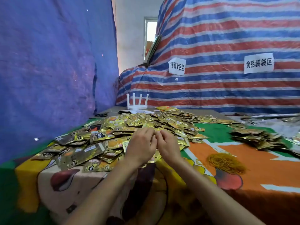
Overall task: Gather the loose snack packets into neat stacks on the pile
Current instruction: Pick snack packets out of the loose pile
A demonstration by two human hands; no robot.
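Observation:
A wide pile of loose gold and brown snack packets [113, 137] covers the left and middle of the table. My left hand [141, 145] and my right hand [168, 146] meet side by side over the pile's near edge, backs up and fingers curled inward. Together they hold a few gold packets [156, 157], whose edges show below and between the hands. The fingertips are hidden behind the knuckles. A smaller heap of packets [256, 138] lies apart on the right.
A tangle of yellow rubber bands [225, 163] lies on the colourful tablecloth [259, 168] right of my hands. A white router [137, 103] and black scissors [101, 114] sit at the back. A blue tarp hangs left, a striped tarp [227, 46] behind.

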